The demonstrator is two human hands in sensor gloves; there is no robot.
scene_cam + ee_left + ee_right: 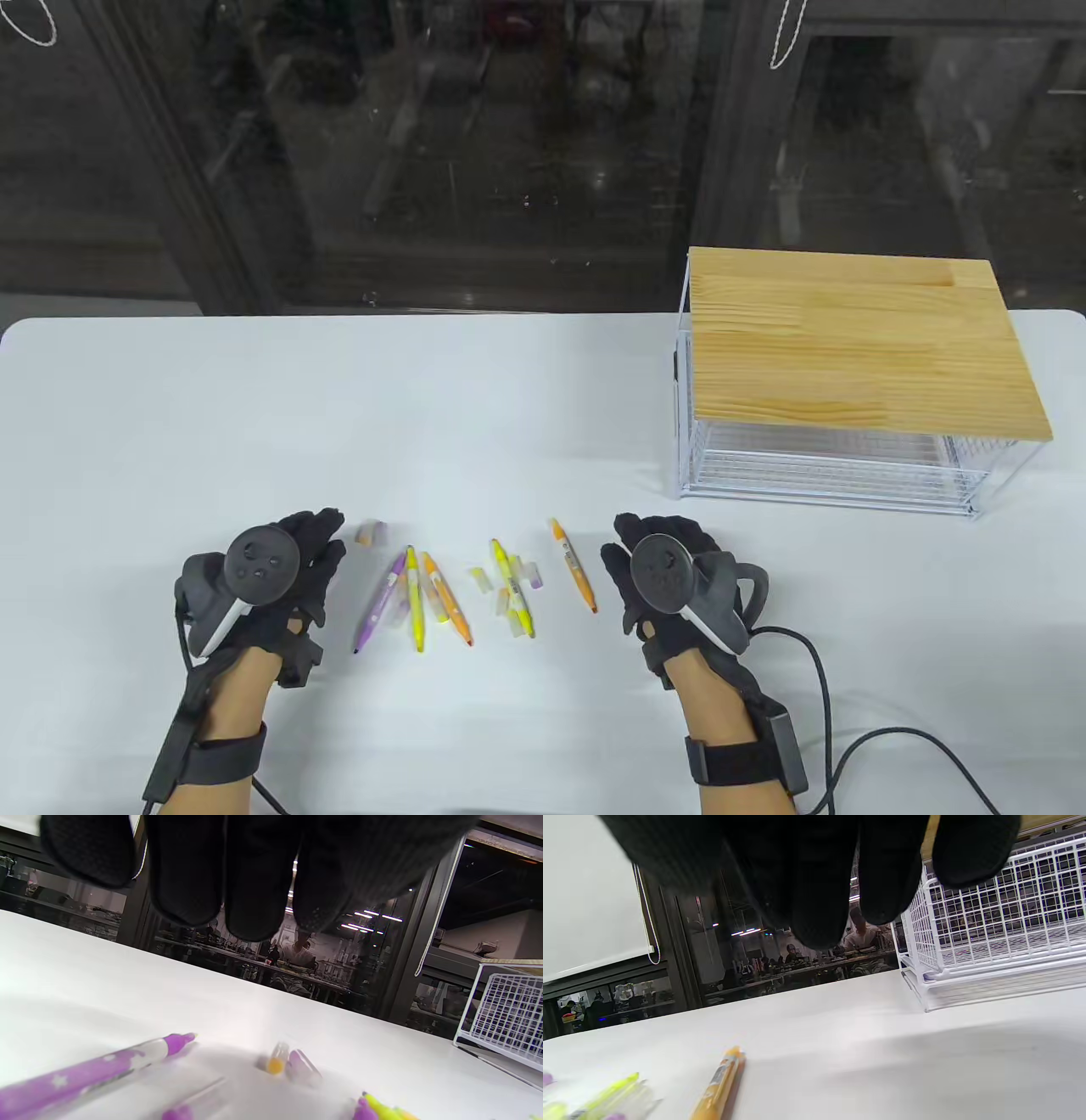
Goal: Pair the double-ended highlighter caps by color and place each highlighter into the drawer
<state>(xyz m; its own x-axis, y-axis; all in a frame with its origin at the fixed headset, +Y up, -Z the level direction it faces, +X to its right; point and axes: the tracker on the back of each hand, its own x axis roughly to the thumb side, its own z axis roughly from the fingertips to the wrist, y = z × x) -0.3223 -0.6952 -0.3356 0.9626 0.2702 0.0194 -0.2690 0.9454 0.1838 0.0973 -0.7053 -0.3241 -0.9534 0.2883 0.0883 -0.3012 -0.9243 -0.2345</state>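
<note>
Several uncapped highlighters lie between my hands on the white table (509, 407): a purple one (378, 604), a yellow one (415, 598), an orange one (448, 601), a second yellow one (512, 587) and a separate orange one (573, 566). Loose clear caps (370, 533) lie among them. My left hand (293, 556) hovers left of the pile, fingers relaxed, holding nothing. My right hand (653, 552) hovers right of the separate orange highlighter (717, 1084), also empty. In the left wrist view the purple highlighter (97, 1069) and two caps (288, 1065) lie below my fingers (250, 878).
A white wire drawer unit (827, 467) with a wooden top (857, 340) stands at the right rear of the table; its mesh wall (1001, 921) fills the right wrist view's right side. Dark glass runs behind the table. Cables trail from my right wrist.
</note>
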